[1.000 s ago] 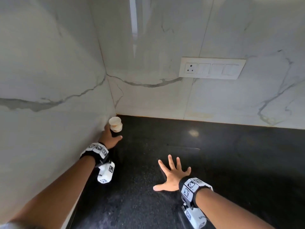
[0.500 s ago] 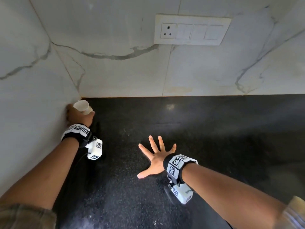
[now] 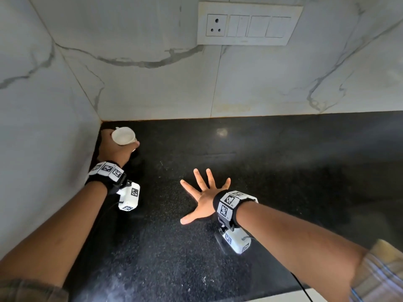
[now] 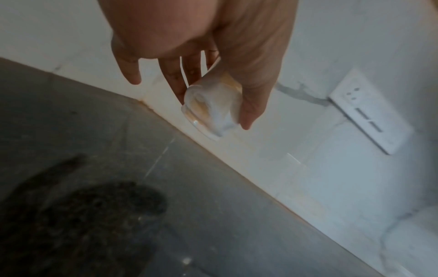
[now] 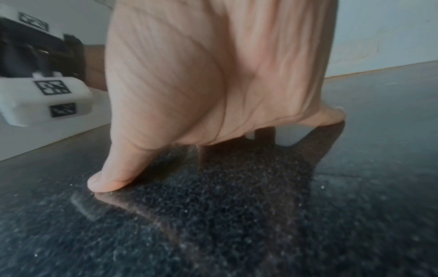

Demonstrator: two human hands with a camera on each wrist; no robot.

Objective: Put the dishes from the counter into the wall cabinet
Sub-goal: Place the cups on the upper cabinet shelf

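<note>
Black speckled stone forms the one counter, backed by marble wall tiles carrying one switch plate. Two hands show. Spread flat, fingers straight, the right hand presses on the counter and holds nothing. One small white cup sits in the left hand, whose fingers and thumb wrap its sides, near the wall corner, mouth upward.
</note>
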